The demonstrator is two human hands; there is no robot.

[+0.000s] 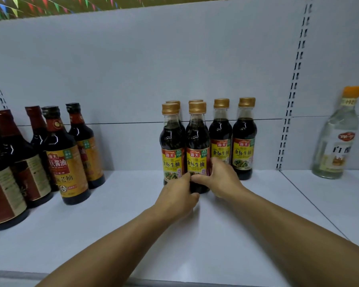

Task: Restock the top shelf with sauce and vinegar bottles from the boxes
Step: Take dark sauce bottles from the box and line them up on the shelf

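Note:
Several gold-capped soy sauce bottles with yellow labels stand in a cluster at the middle of the white top shelf (133,214). Both hands are on the front middle bottle (197,146). My left hand (177,195) grips its base from the left and front. My right hand (218,177) wraps its lower body from the right, fingers curled round the label. Its neighbour, the front left bottle (171,141), stands touching it. Two more bottles (244,139) stand to the right, further back.
Dark sauce bottles with black and red caps (64,154) crowd the shelf's left end. A clear white vinegar bottle with an orange cap (338,137) stands at the right, past a slotted upright (292,96). The grey back panel (153,69) rises behind.

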